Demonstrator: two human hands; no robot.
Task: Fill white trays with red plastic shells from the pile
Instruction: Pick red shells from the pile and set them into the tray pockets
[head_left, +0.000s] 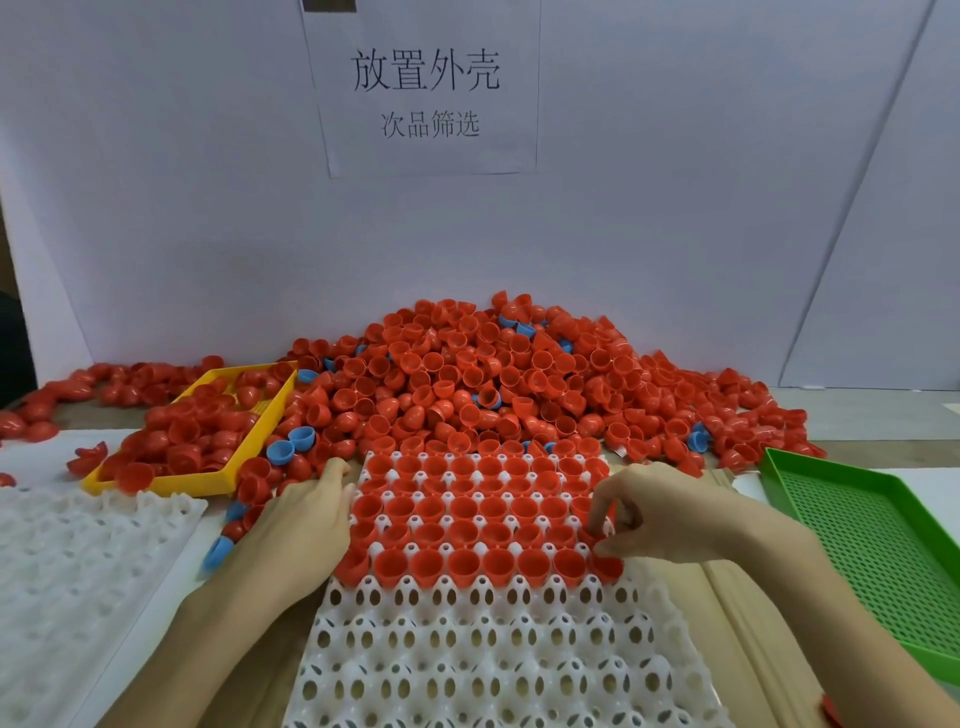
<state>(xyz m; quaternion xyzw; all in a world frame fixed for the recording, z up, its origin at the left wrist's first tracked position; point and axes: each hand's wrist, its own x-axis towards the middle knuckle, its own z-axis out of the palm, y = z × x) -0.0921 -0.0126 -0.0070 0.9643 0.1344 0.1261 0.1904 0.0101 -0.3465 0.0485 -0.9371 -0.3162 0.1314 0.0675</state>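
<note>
Pinching a red shell (592, 535), the right grip (631, 512) hovers over the white tray (483, 639).

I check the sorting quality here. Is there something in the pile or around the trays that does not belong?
Yes. Blue shells are mixed among the red shells: several in the pile and a few beside the yellow tray, near the left hand. They look odd because the white tray holds only red ones.

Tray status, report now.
Right hand pinching red shell at tray right edge. Left hand flat, steadying left edge. Far rows filled, near rows empty. Nothing blocking.
</note>
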